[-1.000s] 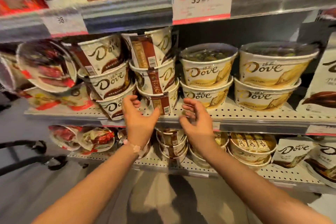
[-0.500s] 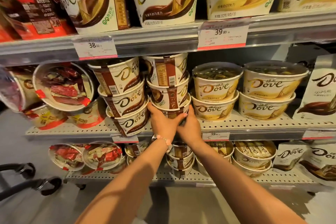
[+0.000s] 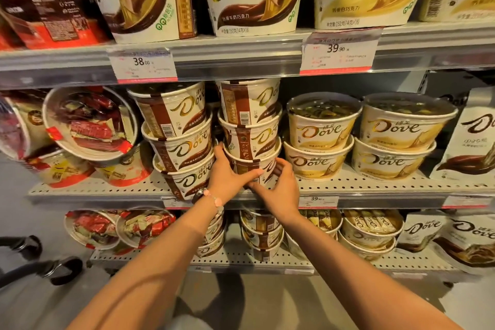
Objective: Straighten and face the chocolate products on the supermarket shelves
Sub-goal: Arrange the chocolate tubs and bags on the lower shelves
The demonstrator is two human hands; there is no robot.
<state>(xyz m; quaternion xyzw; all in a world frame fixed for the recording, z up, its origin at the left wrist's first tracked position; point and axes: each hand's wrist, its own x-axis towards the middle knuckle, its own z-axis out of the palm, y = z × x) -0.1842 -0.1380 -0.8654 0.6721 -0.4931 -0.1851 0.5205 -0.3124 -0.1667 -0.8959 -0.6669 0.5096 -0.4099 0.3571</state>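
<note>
While both hands, left [image 3: 227, 174] and right [image 3: 278, 185], clasp the bottom tub [image 3: 251, 166], it needs turning logo-forward.

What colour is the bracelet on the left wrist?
Pink beads on the bracelet, seen in the head view, the only one.

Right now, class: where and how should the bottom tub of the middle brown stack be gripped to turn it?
Grip the bottom tub by its round side wall, one hand per side, from the front; two tubs stacked on it block its lid.
</note>
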